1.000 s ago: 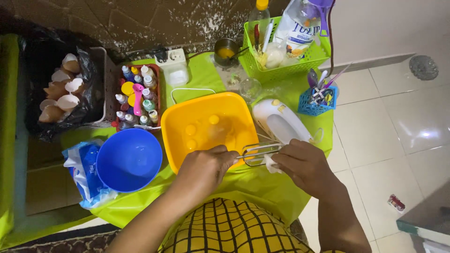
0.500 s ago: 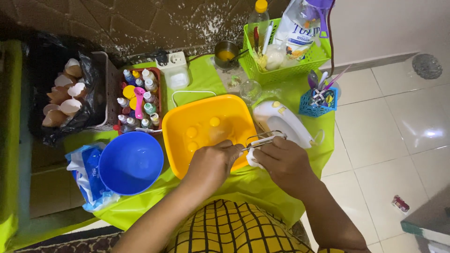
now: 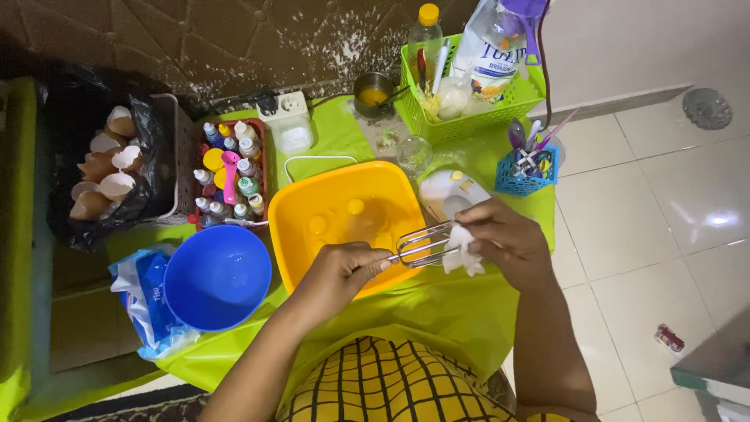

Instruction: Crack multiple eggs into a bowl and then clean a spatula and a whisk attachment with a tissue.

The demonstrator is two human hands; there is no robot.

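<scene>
Your left hand (image 3: 337, 273) pinches the tip of the metal beaters (image 3: 422, 244) over the near rim of the yellow tub (image 3: 293, 234), grip narrow. Your right hand (image 3: 504, 238) is closed around a crumpled white tissue (image 3: 462, 254) pressed against the beaters' shaft end, just in front of the white hand mixer (image 3: 447, 191) on the tabletop (image 3: 437, 312). 3 egg yolks (image 3: 355, 207) sit in the tub. Left of it: a blue bowl (image 3: 217, 275). Farther back: a tray of colouring bottles (image 3: 230, 176), eggshells (image 3: 105, 172) in a black bag, a green basket (image 3: 469, 109).
</scene>
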